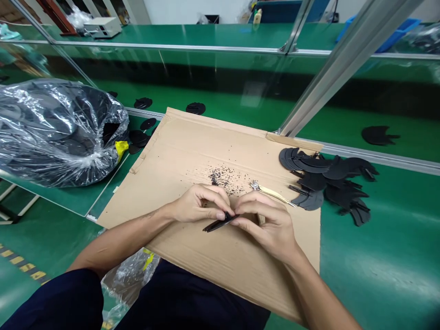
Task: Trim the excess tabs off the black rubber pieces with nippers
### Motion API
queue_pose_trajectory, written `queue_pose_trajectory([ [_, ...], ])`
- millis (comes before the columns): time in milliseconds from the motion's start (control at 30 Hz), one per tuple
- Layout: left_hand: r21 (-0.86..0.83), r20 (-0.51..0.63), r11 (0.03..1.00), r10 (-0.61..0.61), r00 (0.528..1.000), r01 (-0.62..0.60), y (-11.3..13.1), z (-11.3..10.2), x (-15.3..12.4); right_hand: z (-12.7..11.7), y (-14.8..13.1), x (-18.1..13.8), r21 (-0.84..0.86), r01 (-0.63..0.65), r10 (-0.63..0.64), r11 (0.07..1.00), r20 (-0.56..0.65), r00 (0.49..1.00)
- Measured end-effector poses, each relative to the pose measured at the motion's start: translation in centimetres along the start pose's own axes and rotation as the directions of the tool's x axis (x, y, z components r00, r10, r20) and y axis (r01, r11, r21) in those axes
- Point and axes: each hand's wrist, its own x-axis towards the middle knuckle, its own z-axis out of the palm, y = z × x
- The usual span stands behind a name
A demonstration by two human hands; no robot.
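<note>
Over the cardboard sheet [192, 142], my left hand [201, 204] and my right hand [266, 220] hold one thin black plastic part [218, 224] between thumbs and fingertips. The part is seen nearly edge-on, and my fingers cover some of it. Beyond my hands, small black scraps [223, 178] are scattered on the cardboard. Pliers-like cutters [270, 191] with pale yellow handles lie just past my right hand. To the right, overlapping dark rounded flat parts [311, 174] are piled across the cardboard's edge and onto the green table.
A clear plastic bag [58, 133] full of black discs bulges on the left, beside loose discs [139, 137]. A slanted metal post [343, 68] rises behind the pile. Behind a clear panel lie more black parts [195, 108]. A blue bin [395, 34] stands at back right.
</note>
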Motion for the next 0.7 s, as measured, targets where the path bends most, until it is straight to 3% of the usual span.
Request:
queue_pose_trajectory([
  [133, 0.072, 0.001, 0.997, 0.012, 1.000, -0.012, 0.00, 0.08, -0.16, -0.04, 0.19, -0.11, -0.062, 0.079, -0.077, 0.995, 0.033, 0.996],
  [267, 0.130, -0.021, 0.985, 0.119, 0.993, -0.116, 0.07, 0.37, -0.31, -0.19, 0.55, -0.21, -0.092, 0.146, -0.143, 0.985, 0.033, 0.989],
  [467, 0.212, 0.000, 0.959, 0.193, 0.981, -0.188, 0.09, 0.53, -0.48, -0.15, 0.74, -0.22, -0.108, 0.153, -0.147, 0.982, 0.062, 0.987],
  [600, 0.213, -0.047, 0.966, 0.161, 0.986, -0.147, 0.24, 0.65, -0.39, -0.16, 0.47, -0.16, -0.140, 0.163, -0.157, 0.977, 0.048, 0.986],
  [700, 0.110, -0.042, 0.992, 0.062, 0.997, -0.057, 0.44, 0.63, -0.21, -0.33, 0.06, -0.07, -0.140, 0.150, -0.148, 0.979, 0.024, 0.989],
])
